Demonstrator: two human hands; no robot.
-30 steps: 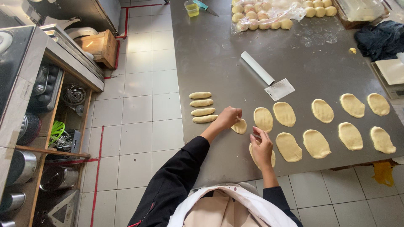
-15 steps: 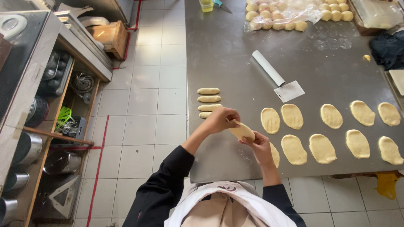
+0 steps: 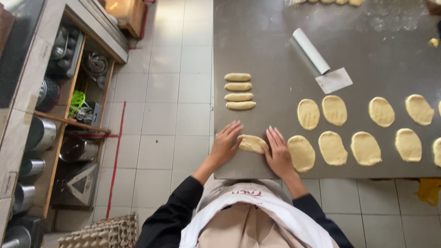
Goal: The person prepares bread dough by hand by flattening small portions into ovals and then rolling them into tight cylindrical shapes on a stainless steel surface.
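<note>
Your left hand (image 3: 226, 143) and right hand (image 3: 278, 154), fingers open, flank the dough piece (image 3: 252, 143) at the bench (image 3: 266, 50) edge, below the four rolled sticks (image 3: 239, 91); roll it evenly with light pressure.

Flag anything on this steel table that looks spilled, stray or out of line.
Little stands out. A small stray dough scrap lies alone near the table's far right edge, apart from the neat flattened ovals and rolled logs. Both hands, left and right, flank one half-rolled piece.
</note>
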